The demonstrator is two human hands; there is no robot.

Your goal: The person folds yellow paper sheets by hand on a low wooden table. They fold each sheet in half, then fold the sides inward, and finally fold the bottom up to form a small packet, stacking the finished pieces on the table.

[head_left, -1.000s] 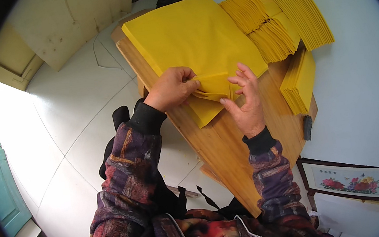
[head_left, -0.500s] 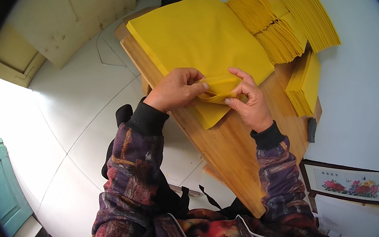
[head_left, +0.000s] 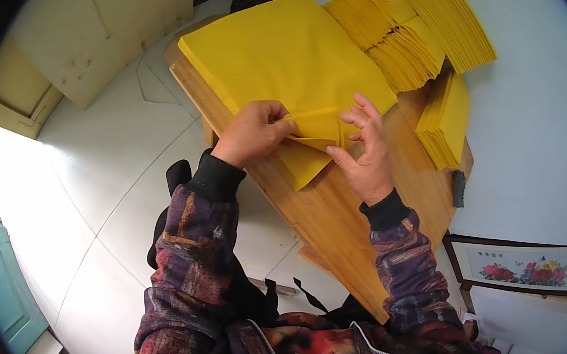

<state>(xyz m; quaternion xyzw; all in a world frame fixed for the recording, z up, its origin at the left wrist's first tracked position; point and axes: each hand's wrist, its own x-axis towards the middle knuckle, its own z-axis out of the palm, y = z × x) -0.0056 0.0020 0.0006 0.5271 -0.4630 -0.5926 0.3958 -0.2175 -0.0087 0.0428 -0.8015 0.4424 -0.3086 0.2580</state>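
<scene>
My left hand [head_left: 253,134] is closed, its thumb and fingers pinching the edge of a folded yellow sheet [head_left: 318,129]. My right hand [head_left: 364,156] has its fingers spread at the fold's other side; the thumb tip is at its lower edge. Beneath lies a large, flat pile of yellow sheets [head_left: 282,50], whose near corner shows under the fold. Whether the sheets are paper or thin cloth I cannot tell.
The pile rests on an angled wooden table [head_left: 352,218]. Toward the right wall stand folded yellow bundles [head_left: 400,63], a tall ribbed stack [head_left: 444,12] and a lower stack [head_left: 445,122]. A small dark grey block [head_left: 458,189] sits at the table's edge. A framed flower picture [head_left: 524,264] is lower right.
My right hand has let go of the fold; its fingers have spread from a pinch. The fold lies flatter, and my left hand keeps its hold. The whole view has shifted slightly.
</scene>
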